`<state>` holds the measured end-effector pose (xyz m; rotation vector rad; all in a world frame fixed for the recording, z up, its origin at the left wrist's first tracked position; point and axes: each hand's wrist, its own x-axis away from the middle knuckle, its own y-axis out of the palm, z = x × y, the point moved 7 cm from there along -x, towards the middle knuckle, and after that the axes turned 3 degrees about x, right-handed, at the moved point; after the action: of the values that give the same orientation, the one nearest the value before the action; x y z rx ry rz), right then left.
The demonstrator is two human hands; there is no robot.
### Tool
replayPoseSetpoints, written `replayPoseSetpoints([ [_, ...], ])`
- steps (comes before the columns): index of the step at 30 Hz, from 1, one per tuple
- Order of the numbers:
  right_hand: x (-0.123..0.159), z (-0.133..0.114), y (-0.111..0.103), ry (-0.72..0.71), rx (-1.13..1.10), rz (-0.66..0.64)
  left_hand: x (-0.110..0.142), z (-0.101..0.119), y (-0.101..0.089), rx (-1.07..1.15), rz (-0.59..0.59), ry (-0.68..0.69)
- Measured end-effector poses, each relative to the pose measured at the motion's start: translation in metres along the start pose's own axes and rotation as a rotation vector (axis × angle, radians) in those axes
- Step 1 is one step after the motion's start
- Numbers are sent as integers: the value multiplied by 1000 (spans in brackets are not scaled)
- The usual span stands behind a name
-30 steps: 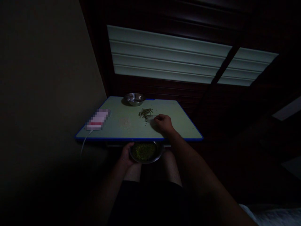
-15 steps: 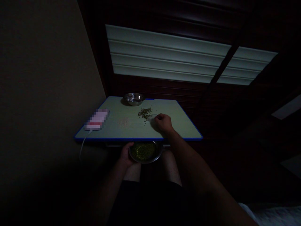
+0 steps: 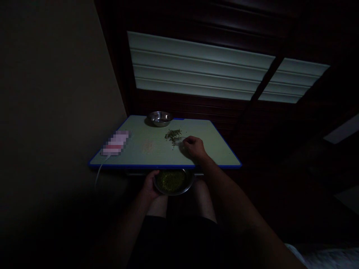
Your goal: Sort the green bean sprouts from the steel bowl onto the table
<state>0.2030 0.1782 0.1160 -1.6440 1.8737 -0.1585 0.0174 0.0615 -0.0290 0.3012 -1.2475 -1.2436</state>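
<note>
With my left hand I am grasping a round, shiny metal bowl, just below the near edge of the pale green, rectangular table with blue border; my thumb lies at its rim. This bowl is filled partly with small green grains, and it is above my bare legs. My right hand is over the table, right of its middle, and its fingers are pinched together on a thin, see-through piece, which reaches toward a loose heap of small brownish-green grains. It is too dim for me to tell what this piece is. The heap lies spread near the middle of the table, with a few grains apart from it. Near the far edge of the table, on its left part, stands a smaller round bowl of shiny metal. On the left end of the table lies a flat, pink and white thing, blurred, from which a thin white cable hangs over the near edge. Beyond the table are dark red-brown wooden doors with pale slatted panels.
</note>
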Motion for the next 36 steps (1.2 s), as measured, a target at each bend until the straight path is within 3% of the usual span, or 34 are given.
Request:
replayPoseSetpoints([
  [36, -1, 5, 9, -22, -45, -104, -3, -2, -1, 20, -44, -21],
])
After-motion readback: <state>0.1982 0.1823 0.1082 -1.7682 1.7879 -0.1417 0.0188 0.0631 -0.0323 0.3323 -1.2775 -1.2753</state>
